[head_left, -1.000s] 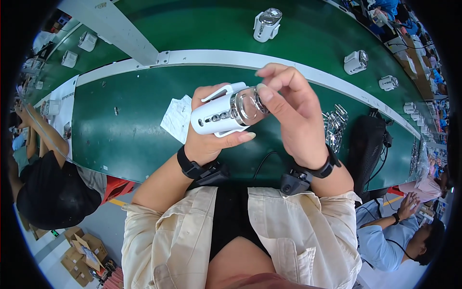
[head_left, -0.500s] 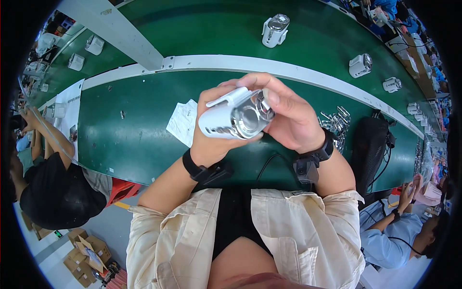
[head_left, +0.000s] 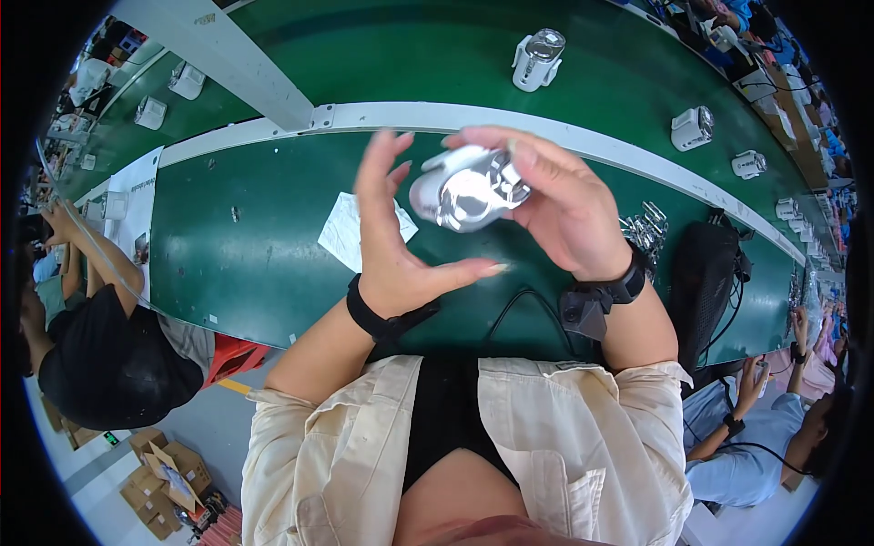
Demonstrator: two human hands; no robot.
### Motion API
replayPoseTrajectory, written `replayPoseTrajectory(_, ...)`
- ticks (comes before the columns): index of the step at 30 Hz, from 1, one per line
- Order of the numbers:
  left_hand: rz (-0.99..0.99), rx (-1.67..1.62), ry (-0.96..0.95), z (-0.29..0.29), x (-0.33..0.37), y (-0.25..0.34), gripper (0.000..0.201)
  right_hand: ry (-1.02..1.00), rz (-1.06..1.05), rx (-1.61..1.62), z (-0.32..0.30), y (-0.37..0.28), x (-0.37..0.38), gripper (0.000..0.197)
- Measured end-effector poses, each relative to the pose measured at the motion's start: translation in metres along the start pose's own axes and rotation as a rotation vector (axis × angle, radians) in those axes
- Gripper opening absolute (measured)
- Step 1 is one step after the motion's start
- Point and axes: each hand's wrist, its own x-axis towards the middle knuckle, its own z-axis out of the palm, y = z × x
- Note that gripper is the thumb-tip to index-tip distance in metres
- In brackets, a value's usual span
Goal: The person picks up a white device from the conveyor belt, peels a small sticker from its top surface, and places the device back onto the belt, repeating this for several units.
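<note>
The green worktop (head_left: pixel 237 282) spans the middle of the frame, bounded above by the curved white rail (head_left: pixel 401 113) and at the left by a white printed sheet (head_left: pixel 137 205); its lower edge runs partly behind the wearer's torso. A broad stretch of green lies between that sheet and the crumpled white packet (head_left: pixel 339 237) left of centre. To the right, a heap of shiny metal pieces (head_left: pixel 648 227) and a black bag (head_left: pixel 703 282) (a dark cable loops nearer the centre) bound the working room.

The white-and-chrome device (head_left: pixel 473 193) is held above the worktop at centre, tilted, its shiny end turned toward the viewer and its outline blurred. The right hand (head_left: pixel 572 211) grips it from the right, fingers over its upper side and thumb by the chrome end. The left hand (head_left: pixel 393 255) is spread wide, fingers raised just beside the device's left end and thumb pointing right beneath it, with green showing in the gap between thumb and device.
</note>
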Motion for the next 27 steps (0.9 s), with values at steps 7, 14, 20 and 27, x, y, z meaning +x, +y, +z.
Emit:
replayPoseTrajectory(7,-0.039,0.258,-0.117,0.000,-0.006,0.000,0.088,-0.038,-0.010,-0.157,0.015,0.010,-0.001,0.046)
replayPoseTrajectory(14,0.033,0.277,0.011,-0.001,-0.004,0.000,0.078,0.168,-0.548,-0.896,0.012,-0.001,-0.004,0.030)
replayPoseTrajectory(20,0.065,0.344,0.084,0.000,-0.003,0.002,0.075,0.190,-0.916,-1.459,0.018,0.002,-0.008,0.024)
replayPoseTrajectory(27,0.181,0.504,0.108,0.000,-0.001,0.000,0.067,0.326,-0.825,-1.432,0.027,0.013,-0.009,0.024)
